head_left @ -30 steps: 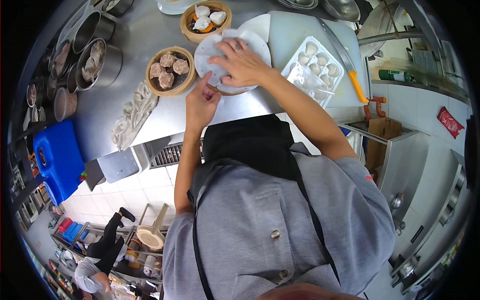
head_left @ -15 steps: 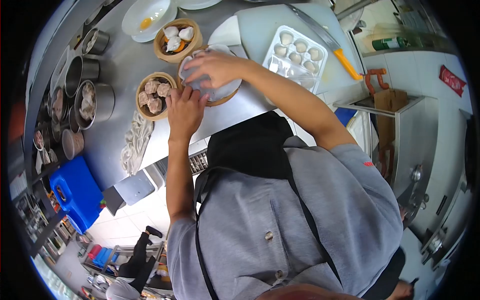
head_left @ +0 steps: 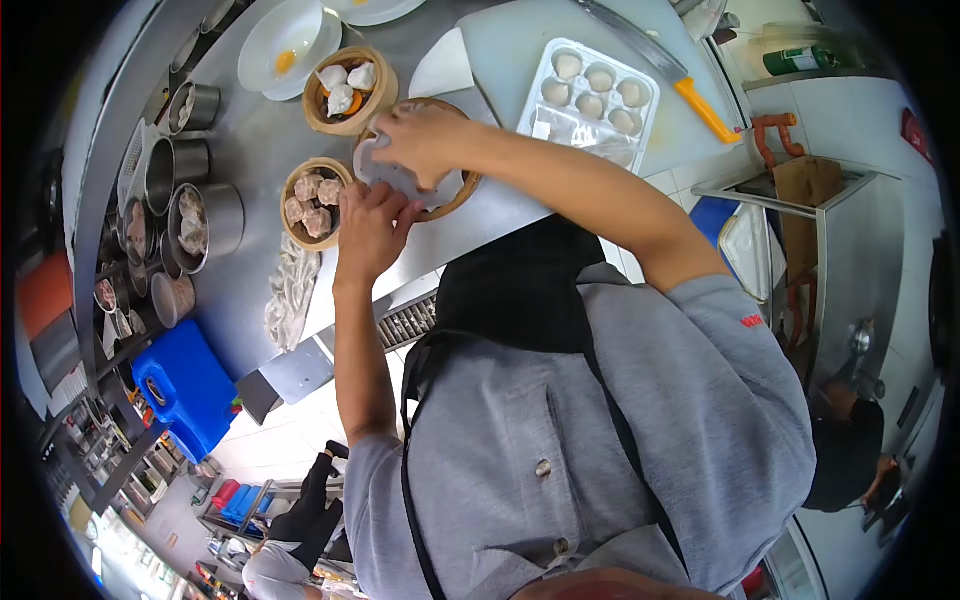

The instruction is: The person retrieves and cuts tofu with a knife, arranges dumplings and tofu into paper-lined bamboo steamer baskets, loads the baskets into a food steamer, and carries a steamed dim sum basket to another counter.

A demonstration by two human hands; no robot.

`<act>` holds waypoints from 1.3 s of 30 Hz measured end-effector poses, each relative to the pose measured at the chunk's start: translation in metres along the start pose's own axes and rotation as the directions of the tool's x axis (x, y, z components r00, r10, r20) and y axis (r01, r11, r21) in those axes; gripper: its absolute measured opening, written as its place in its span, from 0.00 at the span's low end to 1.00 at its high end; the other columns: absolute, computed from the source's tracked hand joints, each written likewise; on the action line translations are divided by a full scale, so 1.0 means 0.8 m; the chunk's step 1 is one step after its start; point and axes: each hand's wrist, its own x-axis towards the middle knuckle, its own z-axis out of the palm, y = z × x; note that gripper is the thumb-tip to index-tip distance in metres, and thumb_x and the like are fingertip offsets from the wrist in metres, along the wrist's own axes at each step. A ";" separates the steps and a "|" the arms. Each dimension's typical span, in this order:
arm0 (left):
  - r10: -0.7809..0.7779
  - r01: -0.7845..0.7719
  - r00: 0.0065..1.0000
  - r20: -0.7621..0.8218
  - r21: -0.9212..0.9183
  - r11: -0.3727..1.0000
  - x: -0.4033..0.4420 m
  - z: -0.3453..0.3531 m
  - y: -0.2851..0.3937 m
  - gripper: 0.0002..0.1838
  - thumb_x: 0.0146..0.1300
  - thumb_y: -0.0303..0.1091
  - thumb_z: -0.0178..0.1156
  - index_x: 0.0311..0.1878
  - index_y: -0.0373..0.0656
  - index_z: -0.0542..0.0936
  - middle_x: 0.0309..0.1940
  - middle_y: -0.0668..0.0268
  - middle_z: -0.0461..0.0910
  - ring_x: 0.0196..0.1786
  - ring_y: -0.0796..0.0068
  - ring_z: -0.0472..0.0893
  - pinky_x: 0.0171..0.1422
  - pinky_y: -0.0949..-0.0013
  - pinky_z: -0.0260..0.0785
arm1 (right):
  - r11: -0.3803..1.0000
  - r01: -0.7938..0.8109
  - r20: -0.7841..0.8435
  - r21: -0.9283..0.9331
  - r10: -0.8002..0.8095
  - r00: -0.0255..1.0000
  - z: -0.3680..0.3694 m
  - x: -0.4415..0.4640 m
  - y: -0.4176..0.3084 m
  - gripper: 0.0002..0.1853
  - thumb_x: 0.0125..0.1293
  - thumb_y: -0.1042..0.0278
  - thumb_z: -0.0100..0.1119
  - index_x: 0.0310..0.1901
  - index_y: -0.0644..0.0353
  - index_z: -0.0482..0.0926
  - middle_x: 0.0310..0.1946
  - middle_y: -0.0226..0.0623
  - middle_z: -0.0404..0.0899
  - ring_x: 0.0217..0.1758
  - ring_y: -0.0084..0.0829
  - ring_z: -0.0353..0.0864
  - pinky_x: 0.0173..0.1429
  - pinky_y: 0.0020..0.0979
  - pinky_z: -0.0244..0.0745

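A round bamboo steamer basket [head_left: 457, 201] lined with a thin whitish perforated paper liner [head_left: 400, 180] sits near the counter's front edge. My left hand [head_left: 372, 225] grips the basket's near left rim, its fingertips at the liner's edge. Over the basket, my right hand [head_left: 425, 140] has its fingers bent down onto the liner, pinching at it; part of the fingertips is hidden. Just left of my left hand stands a small steamer of siu mai [head_left: 316, 205]. Behind it, another small steamer [head_left: 350, 88] holds white dumplings with an orange slice.
A plastic tray of round white pieces [head_left: 590, 90] and a knife with a yellow handle [head_left: 705, 108] lie on the cutting board [head_left: 500, 55]. White bowls [head_left: 285, 60] stand at the back. Metal pots [head_left: 205, 225] line the left; a crumpled cloth [head_left: 292, 300] lies nearby.
My right hand's spread fingers have drawn together and bent down at the liner's far left side. My left hand stays at the rim. The whole view has shifted slightly.
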 end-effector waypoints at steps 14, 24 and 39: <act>0.111 -0.107 0.993 0.050 -0.073 0.992 0.020 -0.016 0.004 0.12 0.56 0.35 0.68 0.40 0.40 0.83 0.37 0.62 0.79 0.41 0.59 0.72 0.47 0.61 0.64 | 0.991 -0.006 -0.114 0.133 0.021 0.993 -0.005 -0.016 0.002 0.20 0.49 0.61 0.68 0.47 0.55 0.83 0.50 0.46 0.75 0.55 0.46 0.76 0.53 0.51 0.74; -0.213 0.227 0.973 0.085 -0.240 0.944 0.206 0.111 0.136 0.14 0.72 0.38 0.46 0.44 0.37 0.76 0.34 0.41 0.80 0.39 0.36 0.78 0.44 0.44 0.68 | 0.202 -0.759 -0.156 0.618 0.979 0.134 0.068 -0.303 0.033 0.20 0.70 0.54 0.47 0.37 0.69 0.72 0.29 0.60 0.78 0.34 0.58 0.80 0.40 0.53 0.73; -0.480 0.298 0.857 -0.185 -0.583 0.756 0.124 0.131 0.165 0.10 0.72 0.34 0.47 0.37 0.38 0.73 0.28 0.42 0.77 0.34 0.34 0.76 0.34 0.44 0.64 | 0.133 -0.235 -0.052 0.963 0.945 0.323 0.094 -0.321 0.040 0.15 0.69 0.61 0.54 0.48 0.65 0.75 0.38 0.46 0.80 0.43 0.38 0.79 0.48 0.36 0.72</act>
